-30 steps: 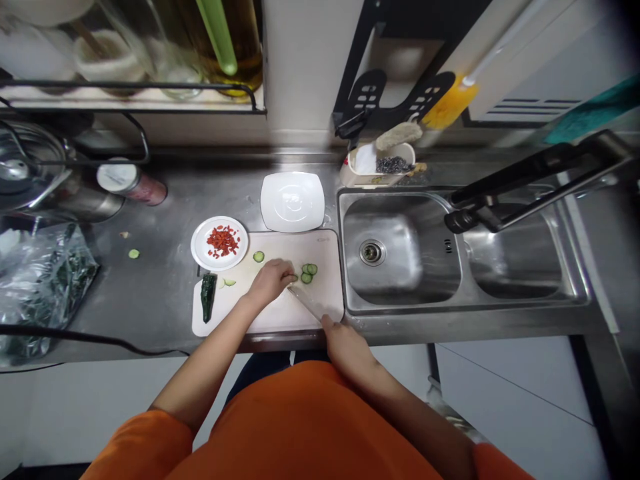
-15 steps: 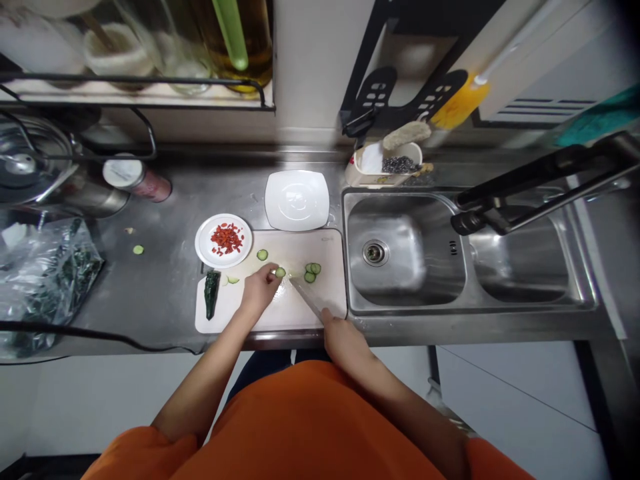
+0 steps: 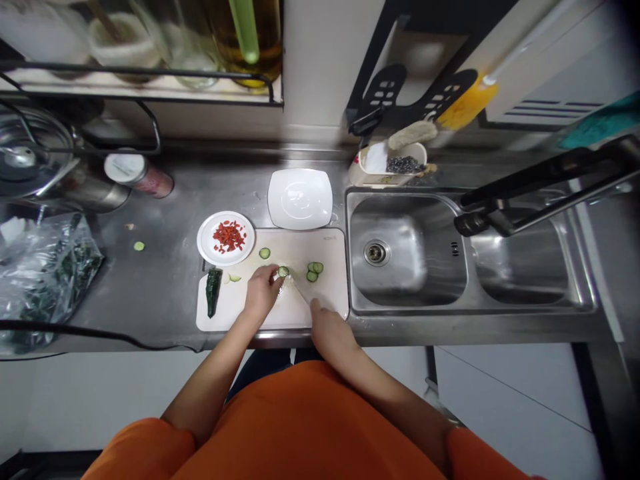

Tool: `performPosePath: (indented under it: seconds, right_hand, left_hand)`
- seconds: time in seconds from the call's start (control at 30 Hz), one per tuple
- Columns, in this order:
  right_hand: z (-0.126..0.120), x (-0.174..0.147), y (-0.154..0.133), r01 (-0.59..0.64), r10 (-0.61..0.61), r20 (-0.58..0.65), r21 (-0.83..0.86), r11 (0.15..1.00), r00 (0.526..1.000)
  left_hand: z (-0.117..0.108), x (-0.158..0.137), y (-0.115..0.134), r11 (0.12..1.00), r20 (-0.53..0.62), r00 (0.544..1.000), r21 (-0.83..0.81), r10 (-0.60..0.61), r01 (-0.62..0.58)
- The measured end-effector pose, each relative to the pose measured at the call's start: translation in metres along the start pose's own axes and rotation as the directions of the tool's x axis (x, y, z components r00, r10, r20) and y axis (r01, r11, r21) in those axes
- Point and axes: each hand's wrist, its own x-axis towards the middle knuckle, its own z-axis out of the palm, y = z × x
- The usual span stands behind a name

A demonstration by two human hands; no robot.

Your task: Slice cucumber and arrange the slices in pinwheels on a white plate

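Over the middle of the white cutting board [image 3: 285, 313], my left hand [image 3: 263, 290] pinches a cucumber slice [image 3: 283, 271] between thumb and fingers. My right hand [image 3: 334, 333] is closed round the handle of a knife [image 3: 300, 291], whose blade points up and left with its tip close to that slice. Several cut cucumber slices [image 3: 314, 271] lie in a cluster on the board's right part. One more slice rests near the upper edge, and a thin cucumber piece [image 3: 234, 277] lies at left. A dark green cucumber piece [image 3: 213, 293] sits on the board's left end.
Beyond the board stand a round plate [image 3: 203, 252] of red pieces and a white square plate [image 3: 300, 197]. The double sink [image 3: 407, 260] is at right under a black faucet [image 3: 525, 190]. A plastic bag [image 3: 55, 273] of greens and a can [image 3: 140, 175] are at left.
My right hand and the knife have moved left, bringing the tip to the slice in my left hand. My left hand keeps its pinch. The view has shifted slightly.
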Motion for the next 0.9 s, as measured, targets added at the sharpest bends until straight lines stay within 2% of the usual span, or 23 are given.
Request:
performPosePath:
  seconds: [0.53, 0.9]
  right_hand:
    - [0.000, 0.003, -0.008, -0.017, 0.017, 0.002, 0.023, 1.000, 1.000]
    - [-0.001, 0.009, -0.013, -0.023, 0.016, 0.072, 0.099, 0.995, 0.997]
  left_hand:
    - [0.001, 0.001, -0.001, 1.000, 0.000, 1.000, -0.013, -0.001, 0.001]
    - [0.000, 0.002, 0.001, 1.000, 0.005, 1.000, -0.028, -0.011, 0.011]
